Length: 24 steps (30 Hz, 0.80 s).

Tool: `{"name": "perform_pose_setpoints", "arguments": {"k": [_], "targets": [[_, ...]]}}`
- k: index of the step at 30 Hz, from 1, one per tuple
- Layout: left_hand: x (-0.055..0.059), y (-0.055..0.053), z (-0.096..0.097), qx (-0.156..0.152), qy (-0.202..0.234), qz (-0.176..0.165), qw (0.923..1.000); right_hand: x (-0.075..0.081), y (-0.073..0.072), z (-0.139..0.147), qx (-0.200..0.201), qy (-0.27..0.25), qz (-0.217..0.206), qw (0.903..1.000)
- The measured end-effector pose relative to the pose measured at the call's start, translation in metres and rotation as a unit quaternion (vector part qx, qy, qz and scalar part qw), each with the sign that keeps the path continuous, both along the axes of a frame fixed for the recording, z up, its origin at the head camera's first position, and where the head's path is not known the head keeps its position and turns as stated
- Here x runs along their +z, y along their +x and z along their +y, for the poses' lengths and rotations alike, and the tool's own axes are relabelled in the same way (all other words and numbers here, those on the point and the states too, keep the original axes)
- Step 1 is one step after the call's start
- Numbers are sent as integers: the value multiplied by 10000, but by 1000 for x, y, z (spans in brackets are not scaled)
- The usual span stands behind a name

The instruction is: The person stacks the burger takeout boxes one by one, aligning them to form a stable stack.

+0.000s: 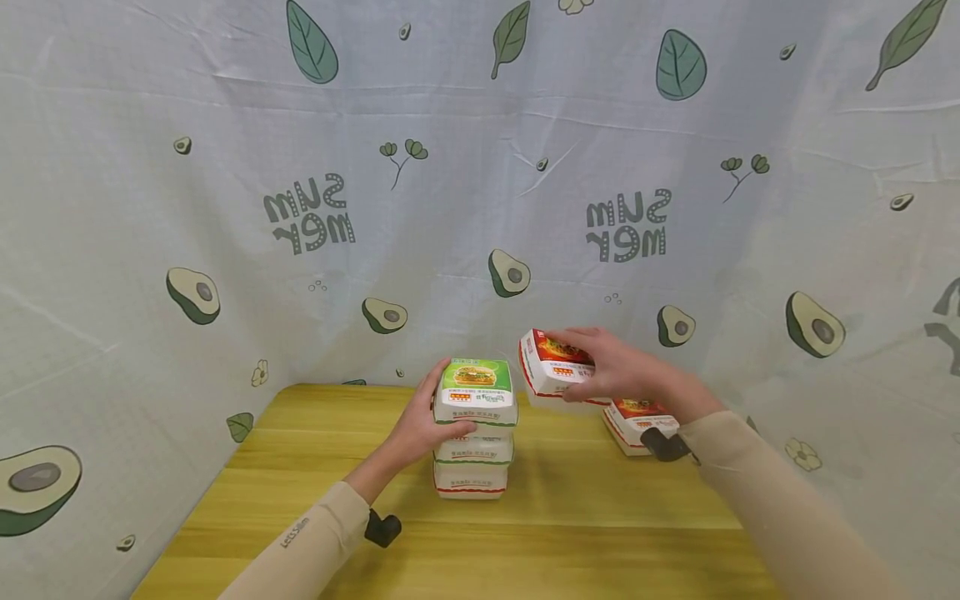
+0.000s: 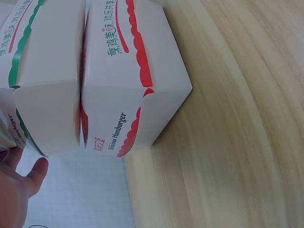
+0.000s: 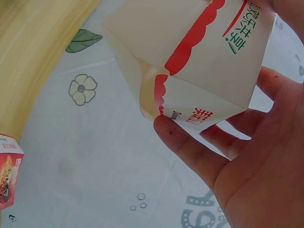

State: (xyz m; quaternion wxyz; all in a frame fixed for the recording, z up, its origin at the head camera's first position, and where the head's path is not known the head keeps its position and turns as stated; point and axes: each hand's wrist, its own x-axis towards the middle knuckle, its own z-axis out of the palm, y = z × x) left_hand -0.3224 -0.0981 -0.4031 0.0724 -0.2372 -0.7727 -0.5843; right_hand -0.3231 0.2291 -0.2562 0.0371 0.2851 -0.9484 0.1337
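On the wooden table stands a stack of paper burger boxes. My left hand (image 1: 420, 423) grips the top one, a green-lidded burger box (image 1: 475, 393), with fingers along its left side and thumb across the front. Under it are a green-trimmed box (image 1: 474, 451) and, lowest, a red-trimmed box (image 1: 470, 481), both close up in the left wrist view. To the right of the stack, my right hand (image 1: 621, 367) holds a red-lidded burger box (image 1: 550, 375) in the air, slightly tilted. In the right wrist view its fingers lie around the box's sides.
Another red-lidded burger box (image 1: 628, 427) sits on the table beneath my right forearm, partly hidden by the wrist camera (image 1: 664, 445). The wooden table (image 1: 585, 542) ends at a pale curtain (image 1: 450, 208) printed with avocados and leaves.
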Motion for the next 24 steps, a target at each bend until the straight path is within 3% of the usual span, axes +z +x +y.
{"name": "perform_pose_setpoints", "arguments": {"k": [24], "targets": [[2, -1, 0, -37, 35, -49, 10000, 22, 1, -28, 168, 197, 245, 9994]]}}
